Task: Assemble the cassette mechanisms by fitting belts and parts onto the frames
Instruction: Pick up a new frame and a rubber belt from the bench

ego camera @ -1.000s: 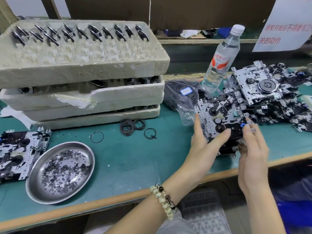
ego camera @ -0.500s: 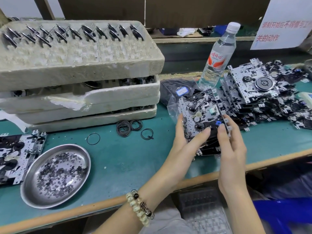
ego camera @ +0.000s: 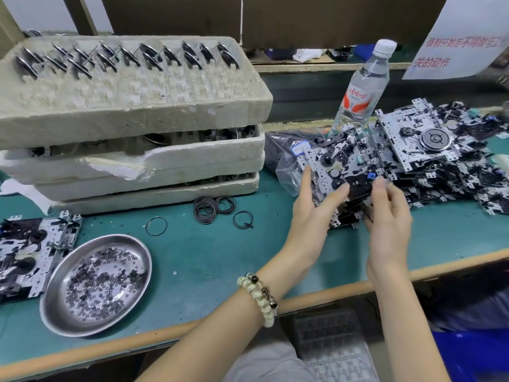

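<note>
Head view showed both hands, left hand (ego camera: 311,213) and right hand (ego camera: 387,216), gripping a metal frame (ego camera: 337,164) tilted above the green table (ego camera: 206,260). Behind it stood a water bottle (ego camera: 363,86) with a red-lettered label and a white sign (ego camera: 462,40) printed in red Chinese characters.

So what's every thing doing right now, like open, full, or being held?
Water bottle: upright, cap on.
Cassette mechanism: held up, tilted, by both hands.
Left hand: gripping the mechanism.
Right hand: gripping the mechanism.
Steel dish: holding many small washers.
Foam trays: stacked, top one partly filled.
Loose belts: lying on the table.
</note>
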The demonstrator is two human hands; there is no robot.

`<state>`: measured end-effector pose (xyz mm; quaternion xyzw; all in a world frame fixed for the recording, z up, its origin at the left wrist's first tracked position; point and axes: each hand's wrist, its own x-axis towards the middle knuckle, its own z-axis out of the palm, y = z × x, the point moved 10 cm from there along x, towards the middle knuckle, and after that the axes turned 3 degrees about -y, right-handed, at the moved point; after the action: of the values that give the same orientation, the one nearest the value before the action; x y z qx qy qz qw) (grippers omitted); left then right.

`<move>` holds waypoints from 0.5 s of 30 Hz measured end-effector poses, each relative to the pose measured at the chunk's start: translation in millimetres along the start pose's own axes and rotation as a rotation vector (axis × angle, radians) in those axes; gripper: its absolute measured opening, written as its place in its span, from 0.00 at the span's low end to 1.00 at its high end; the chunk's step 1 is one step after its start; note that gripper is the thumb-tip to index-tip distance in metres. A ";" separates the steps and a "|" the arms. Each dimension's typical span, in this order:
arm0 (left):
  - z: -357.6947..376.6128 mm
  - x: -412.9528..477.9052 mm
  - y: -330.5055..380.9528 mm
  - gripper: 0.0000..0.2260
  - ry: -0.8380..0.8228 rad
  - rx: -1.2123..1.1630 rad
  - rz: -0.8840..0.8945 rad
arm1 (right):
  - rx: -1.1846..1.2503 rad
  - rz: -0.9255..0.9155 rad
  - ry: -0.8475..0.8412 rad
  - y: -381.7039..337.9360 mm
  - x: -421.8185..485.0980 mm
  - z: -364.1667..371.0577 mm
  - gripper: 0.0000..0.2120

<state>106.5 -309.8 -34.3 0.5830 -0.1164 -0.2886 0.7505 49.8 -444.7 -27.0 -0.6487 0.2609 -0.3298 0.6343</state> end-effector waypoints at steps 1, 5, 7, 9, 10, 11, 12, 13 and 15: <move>0.7 1.8 -1.0 0.42 0.005 -0.004 -0.008 | -0.008 -0.002 0.042 0.7 -1.2 -3.8 0.24; 8.7 5.5 -1.6 0.42 -0.008 -0.006 -0.022 | 0.000 0.002 0.126 5.4 -6.1 -11.4 0.22; 10.3 7.4 -1.9 0.40 -0.006 -0.014 -0.030 | 0.060 0.022 0.180 11.9 -10.2 -16.5 0.18; 10.0 9.6 -1.8 0.40 -0.003 -0.018 -0.035 | 0.099 0.023 0.238 17.3 -16.8 -21.6 0.18; 9.7 10.5 -1.4 0.41 -0.004 -0.022 -0.033 | 0.092 0.019 0.257 19.1 -21.3 -22.2 0.18; 9.1 10.9 -0.5 0.42 -0.004 -0.028 -0.030 | 0.088 0.021 0.262 21.8 -25.7 -20.5 0.18; 8.6 11.0 0.1 0.43 -0.004 -0.034 -0.024 | 0.098 0.030 0.248 25.2 -29.2 -15.7 0.17; 8.3 10.8 0.5 0.43 -0.006 -0.036 -0.020 | 0.129 0.046 0.217 28.6 -32.5 -8.2 0.16; 8.0 11.1 0.2 0.43 -0.012 -0.033 -0.015 | 0.189 0.055 0.162 31.9 -36.7 5.7 0.17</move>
<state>111.4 -322.5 -33.5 0.5697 -0.1117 -0.2998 0.7570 32.9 -415.1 -62.2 -0.5499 0.2970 -0.3866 0.6782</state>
